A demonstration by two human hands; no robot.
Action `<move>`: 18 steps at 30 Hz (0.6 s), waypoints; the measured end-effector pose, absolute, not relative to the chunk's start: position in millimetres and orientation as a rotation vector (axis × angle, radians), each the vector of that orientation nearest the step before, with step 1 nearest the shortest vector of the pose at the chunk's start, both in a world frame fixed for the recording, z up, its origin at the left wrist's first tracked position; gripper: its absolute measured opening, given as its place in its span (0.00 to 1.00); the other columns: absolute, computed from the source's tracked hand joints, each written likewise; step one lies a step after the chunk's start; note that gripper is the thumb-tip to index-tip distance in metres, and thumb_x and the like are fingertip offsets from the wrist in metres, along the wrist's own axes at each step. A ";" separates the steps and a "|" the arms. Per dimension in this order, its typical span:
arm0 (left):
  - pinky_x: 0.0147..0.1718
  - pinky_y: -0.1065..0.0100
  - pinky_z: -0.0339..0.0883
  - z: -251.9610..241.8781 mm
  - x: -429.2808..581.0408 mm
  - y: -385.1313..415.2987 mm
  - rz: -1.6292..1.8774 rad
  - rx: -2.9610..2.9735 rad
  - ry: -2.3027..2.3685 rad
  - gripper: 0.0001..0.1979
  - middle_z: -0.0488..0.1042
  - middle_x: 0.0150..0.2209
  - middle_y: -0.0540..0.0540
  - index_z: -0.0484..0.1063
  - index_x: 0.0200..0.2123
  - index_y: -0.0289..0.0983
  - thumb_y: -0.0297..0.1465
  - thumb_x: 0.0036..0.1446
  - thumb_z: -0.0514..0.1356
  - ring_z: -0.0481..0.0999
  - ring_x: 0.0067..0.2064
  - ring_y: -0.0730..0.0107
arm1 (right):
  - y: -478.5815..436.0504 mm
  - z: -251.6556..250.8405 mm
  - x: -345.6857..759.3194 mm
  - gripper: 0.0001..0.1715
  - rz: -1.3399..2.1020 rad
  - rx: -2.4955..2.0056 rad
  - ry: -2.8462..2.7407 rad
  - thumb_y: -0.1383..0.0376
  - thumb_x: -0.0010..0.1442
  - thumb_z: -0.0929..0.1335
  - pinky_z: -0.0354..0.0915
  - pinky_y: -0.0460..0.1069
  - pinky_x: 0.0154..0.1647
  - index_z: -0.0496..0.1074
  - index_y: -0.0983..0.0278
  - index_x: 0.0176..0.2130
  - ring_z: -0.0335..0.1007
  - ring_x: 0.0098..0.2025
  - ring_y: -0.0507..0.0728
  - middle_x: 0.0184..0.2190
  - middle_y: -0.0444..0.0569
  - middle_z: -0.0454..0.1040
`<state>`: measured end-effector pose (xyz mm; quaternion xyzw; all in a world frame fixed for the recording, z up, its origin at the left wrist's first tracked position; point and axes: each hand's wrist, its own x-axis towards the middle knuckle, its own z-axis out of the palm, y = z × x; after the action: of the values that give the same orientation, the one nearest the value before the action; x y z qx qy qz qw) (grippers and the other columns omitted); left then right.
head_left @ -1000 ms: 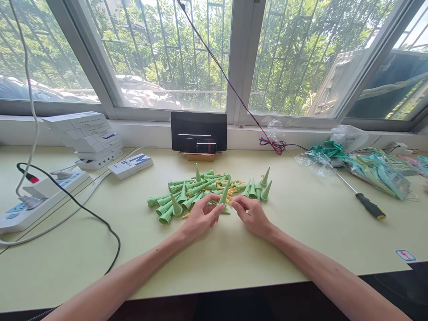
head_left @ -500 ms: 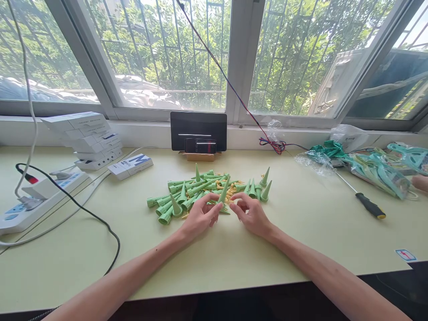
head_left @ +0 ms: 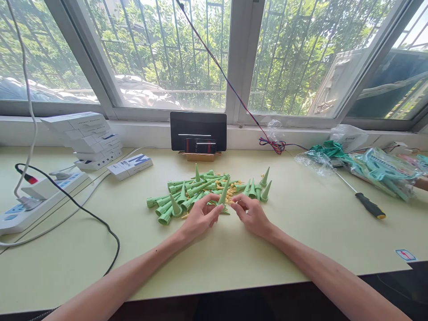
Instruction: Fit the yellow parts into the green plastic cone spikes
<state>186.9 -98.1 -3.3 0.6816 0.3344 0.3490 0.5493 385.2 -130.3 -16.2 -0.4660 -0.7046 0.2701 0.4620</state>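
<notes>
Between the thumb and fingers of my left hand (head_left: pixel 201 217) stands a green plastic spike (head_left: pixel 224 191), its pointed tip up and its lower end partly hidden by the fingers. Just to the right, my right hand (head_left: pixel 251 215) is closed in a pinch. What lies in that pinch is too small to make out; small yellow plastic pieces (head_left: pixel 230 192) show right behind the fingertips. A pile of green spikes (head_left: pixel 165 208) spreads behind and left of my left hand, some lying, some upright. Several more upright spikes (head_left: pixel 266 192) stand beyond my right hand.
A phone (head_left: pixel 199 146) leans on a black screen (head_left: pixel 198 122) at the back. White boxes (head_left: pixel 88 138) and a power strip (head_left: pixel 63 189) with cables stand left. On the right lie a screwdriver (head_left: pixel 369 205) and bagged teal parts (head_left: pixel 384 171), with another person's hand (head_left: pixel 421 183) at the edge.
My right hand's fingertips have drawn closer together. My left hand and its spike have hardly moved. At the far right, the teal parts near the other person's hand have shifted.
</notes>
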 end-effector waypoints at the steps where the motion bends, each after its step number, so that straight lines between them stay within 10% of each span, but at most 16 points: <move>1: 0.20 0.72 0.59 -4.0 186.9 -98.0 0.828 1.618 0.791 0.16 0.65 0.21 0.54 0.66 0.45 0.37 0.42 0.61 0.59 0.64 0.20 0.75 | -130.2 -16.1 385.4 0.15 0.655 -1.145 -1.736 0.54 0.66 0.61 0.49 0.46 0.21 0.67 0.63 0.36 0.48 0.19 0.49 0.17 0.37 0.54; 18: 0.22 0.73 0.57 1.3 186.7 -101.2 0.802 1.694 0.804 0.15 0.65 0.25 0.53 0.66 0.45 0.39 0.41 0.59 0.61 0.63 0.24 0.75 | -129.7 -18.0 386.0 0.20 0.660 -1.104 -1.761 0.56 0.68 0.59 0.51 0.46 0.23 0.64 0.63 0.28 0.50 0.21 0.50 0.19 0.40 0.57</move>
<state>186.7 -101.2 1.3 0.7076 0.3359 0.3350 0.5238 386.0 -129.7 -18.0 -0.4490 -0.7161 0.2683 0.4621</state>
